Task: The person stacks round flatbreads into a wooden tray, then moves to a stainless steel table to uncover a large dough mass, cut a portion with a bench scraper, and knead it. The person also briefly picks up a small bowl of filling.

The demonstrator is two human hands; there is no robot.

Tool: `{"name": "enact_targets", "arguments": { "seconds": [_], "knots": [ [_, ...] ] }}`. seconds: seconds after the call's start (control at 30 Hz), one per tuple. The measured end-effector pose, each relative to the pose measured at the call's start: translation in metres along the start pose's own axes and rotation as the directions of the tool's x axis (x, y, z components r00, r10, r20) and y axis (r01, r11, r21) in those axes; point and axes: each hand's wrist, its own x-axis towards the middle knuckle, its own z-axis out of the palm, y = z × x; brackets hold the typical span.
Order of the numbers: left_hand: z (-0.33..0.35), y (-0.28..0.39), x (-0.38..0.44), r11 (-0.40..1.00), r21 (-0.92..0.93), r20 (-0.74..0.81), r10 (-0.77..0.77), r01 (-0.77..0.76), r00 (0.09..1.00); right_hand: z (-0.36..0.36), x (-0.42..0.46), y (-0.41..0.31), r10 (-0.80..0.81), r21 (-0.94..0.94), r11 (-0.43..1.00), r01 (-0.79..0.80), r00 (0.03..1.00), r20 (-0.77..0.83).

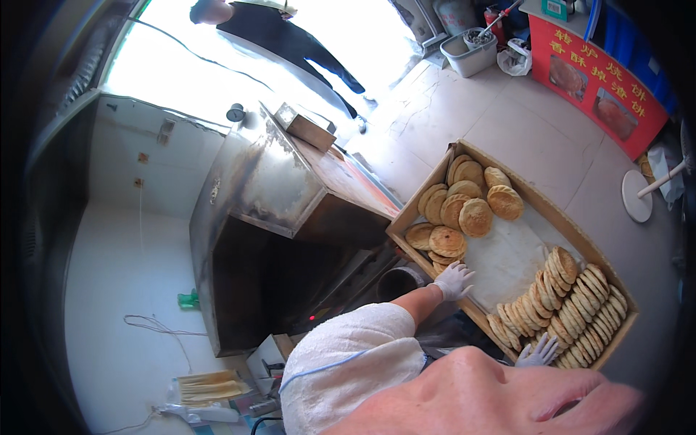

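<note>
A shallow wooden tray (pixel 565 223) lined with pale sheeting stands before me. My left hand (pixel 454 280), in a white glove, reaches over its near edge, fingers apart. Right beside it lie round baked flatbreads (pixel 447 242), browned and crimped at the rim; contact cannot be made out. My right hand (pixel 538 352), also gloved, rests with spread fingers at packed rows of flatbreads (pixel 582 304) standing on edge; part of it is hidden by my face. Neither hand visibly grips a bread. More flatbreads (pixel 476 217) lie overlapping in the tray's far left part.
A sooty metal oven (pixel 261 190) with a dark opening stands at left. A person (pixel 288 43) is in the bright doorway. Beyond the tray are a red sign-fronted counter (pixel 592 81), a grey bin (pixel 470 57) and a round white stand base (pixel 637 196).
</note>
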Motion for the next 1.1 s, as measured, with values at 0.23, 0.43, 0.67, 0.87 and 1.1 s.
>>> {"name": "enact_targets", "arguments": {
  "seconds": [0.23, 0.43, 0.67, 0.87, 1.1],
  "knots": [
    [0.005, -0.004, -0.002, 0.998, 0.063, -0.05, 0.014, -0.011, 0.999, 0.001, -0.001, -0.001, 0.008, 0.029, 1.0, -0.008, 1.0, 0.002],
    [-0.002, 0.008, -0.008, 0.999, 0.048, 0.033, -0.001, 0.0, 0.999, -0.012, -0.004, 0.0, 0.001, 0.043, 0.999, -0.003, 1.0, 0.031],
    [-0.005, 0.004, -0.001, 0.995, 0.098, 0.038, -0.005, 0.001, 0.999, -0.004, 0.001, 0.001, -0.008, 0.134, 0.991, 0.007, 1.0, 0.008],
    [-0.005, 0.001, 0.003, 0.997, 0.057, 0.104, -0.047, 0.041, 0.994, -0.002, 0.001, -0.001, 0.002, 0.064, 0.998, -0.003, 1.0, 0.009],
    [-0.004, 0.001, 0.002, 0.998, 0.047, 0.092, -0.042, 0.038, 0.995, 0.004, -0.002, 0.003, -0.025, 0.039, 0.999, 0.026, 1.0, -0.018]
  ]
}}
